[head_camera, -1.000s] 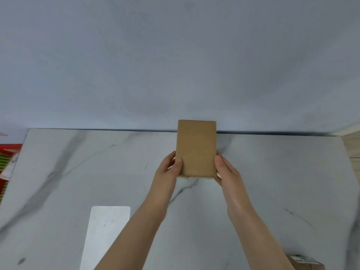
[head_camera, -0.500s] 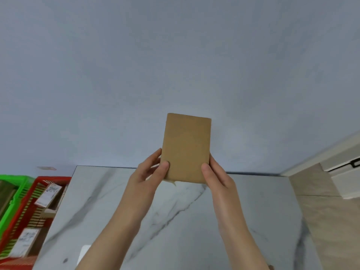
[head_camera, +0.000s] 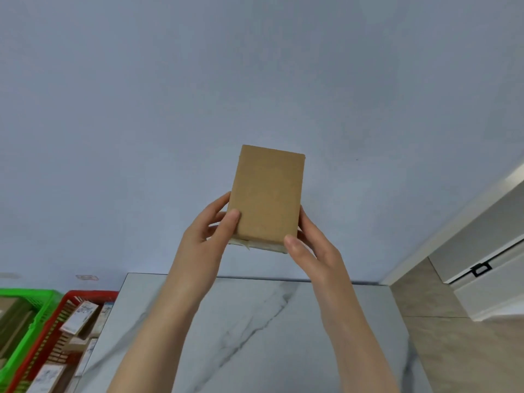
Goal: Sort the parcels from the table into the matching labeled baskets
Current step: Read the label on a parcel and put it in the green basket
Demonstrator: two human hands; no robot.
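Standing over the marble table (head_camera: 255, 336) with a brown parcel (head_camera: 266, 194) raised in both hands.
Left of the table sit a red basket (head_camera: 93, 293) — labelled parcels (head_camera: 79, 316) inside it — and a green basket (head_camera: 28, 293) beyond it; the brown parcel stands upright in the air, plain face toward me, my left hand (head_camera: 204, 245) pinching its lower left side, my right hand (head_camera: 314, 251) pinching its lower right corner.

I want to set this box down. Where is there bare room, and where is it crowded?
The table is bare from its far edge to its right edge by the floor. The red basket beside its left edge is crowded with parcels.
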